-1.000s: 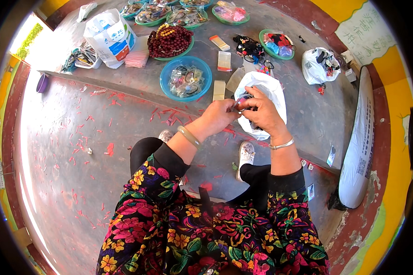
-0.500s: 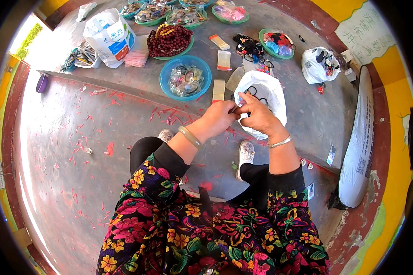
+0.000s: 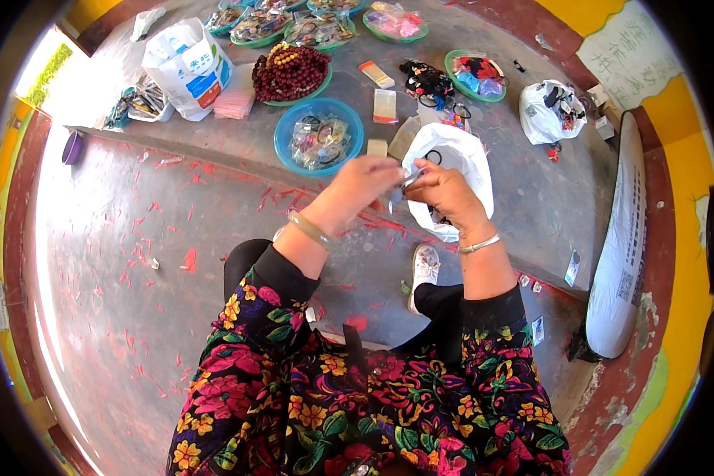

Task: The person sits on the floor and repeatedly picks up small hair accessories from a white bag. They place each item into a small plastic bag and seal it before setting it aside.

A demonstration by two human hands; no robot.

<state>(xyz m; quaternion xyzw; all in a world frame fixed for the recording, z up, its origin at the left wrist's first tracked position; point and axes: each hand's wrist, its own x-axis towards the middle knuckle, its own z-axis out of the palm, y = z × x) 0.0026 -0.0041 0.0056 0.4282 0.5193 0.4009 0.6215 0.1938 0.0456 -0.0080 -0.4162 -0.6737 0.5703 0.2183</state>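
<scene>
Head view: left hand (image 3: 362,184) and right hand (image 3: 444,188) are meeting fingertip to fingertip, both pinching a small clear packet (image 3: 401,193), fingers closed tight on it, just above a white plastic bag (image 3: 460,159) lying at the front edge of the concrete step (image 3: 531,206). A blue bowl (image 3: 318,136) is sitting just left.

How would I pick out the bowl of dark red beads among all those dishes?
Start at the raised grey step that runs across the upper part of the picture. Beside the white printed bag on its left sits the green dish of dark red beads, just beyond the blue bowl. It alone is heaped with round maroon beads; its neighbours hold clear packets.
</scene>
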